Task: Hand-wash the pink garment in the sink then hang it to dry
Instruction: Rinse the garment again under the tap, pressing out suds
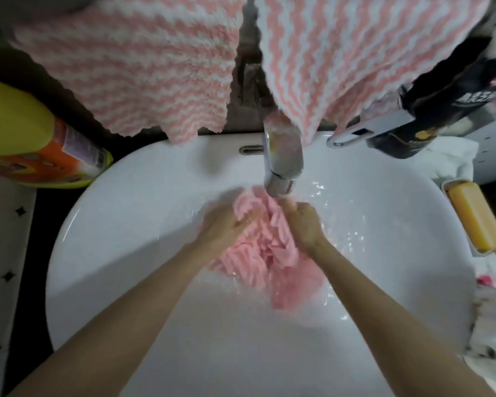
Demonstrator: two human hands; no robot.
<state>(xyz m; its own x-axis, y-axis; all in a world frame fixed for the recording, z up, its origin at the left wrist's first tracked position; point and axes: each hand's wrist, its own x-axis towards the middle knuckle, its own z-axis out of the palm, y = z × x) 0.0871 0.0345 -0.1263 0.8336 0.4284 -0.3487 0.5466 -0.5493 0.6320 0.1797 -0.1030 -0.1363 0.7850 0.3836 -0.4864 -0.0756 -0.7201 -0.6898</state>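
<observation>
You are working through the washing step. The pink garment (258, 253) is lying bunched in the bowl of the white sink (103, 224), right under the chrome faucet (282, 159), soaked and trailing toward you. Your left hand (226, 224) is curling its fingers into the folds on one side. Your right hand (304, 224) is clamping a handful on the other, so the two hands are sitting close together with cloth between them. Water is glinting around the fabric, but the spout is blurred and I cannot tell whether the tap is running. The yellow soap bar (474, 216) is resting in its dish at the sink's right edge, apart from both hands. Judging from this, you are heading into rubbing and rinsing, then a firm wringing before hanging, since sodden cloth is likely to drip heavily.
</observation>
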